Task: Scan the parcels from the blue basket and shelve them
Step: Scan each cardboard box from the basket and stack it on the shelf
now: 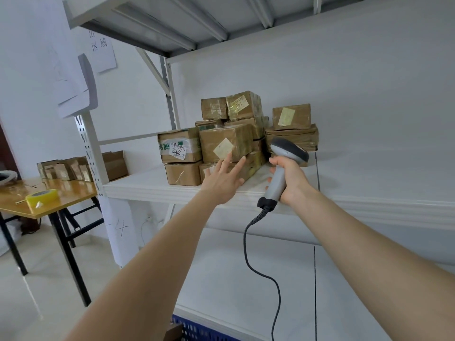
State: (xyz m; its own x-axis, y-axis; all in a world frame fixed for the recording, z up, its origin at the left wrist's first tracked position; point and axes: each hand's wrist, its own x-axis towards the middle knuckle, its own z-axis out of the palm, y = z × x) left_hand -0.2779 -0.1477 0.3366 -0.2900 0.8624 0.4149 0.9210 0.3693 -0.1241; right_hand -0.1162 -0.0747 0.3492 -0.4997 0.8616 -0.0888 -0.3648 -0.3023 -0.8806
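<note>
Far left, on the wooden counter (pixel 73 193): a roll of yellow tape (pixel 41 196) near the front edge, and behind it a row of small brown parcels (pixel 64 169) standing along the back. White shelf upright (pixel 91 153) rises just right of the counter; a paper sign (pixel 102 49) hangs on the wall above. Middle shelf board (pixel 138 187) carries the stacked parcels (pixel 214 108), brown card under clear tape, piled several layers high toward the back wall. Front left of the pile: a box with a white label reading 3012 (pixel 179 147), sitting on a plainer box. Far below, at the bottom edge of view and under the lower shelf (pixel 344 291), a strip of the blue basket (pixel 204 332) shows, contents not readable. Back up on the pile, just right of the 3012 box, sits a box with a pale diamond-set label (pixel 225 141). Left hand (pixel 221 183) reaches up to this box, fingers straight and spread, holding nothing; the fingertips overlap its lower front face (actual contact cannot be told from this angle). Next over, right hand (pixel 291 183) grips the handle of a grey barcode scanner (pixel 283 166), fingers wrapped round it, dark head up and close in front of the right-hand stack. Black cable (pixel 247 252), coiled at the top, drops from the handle's base down past the lower shelf.
</note>
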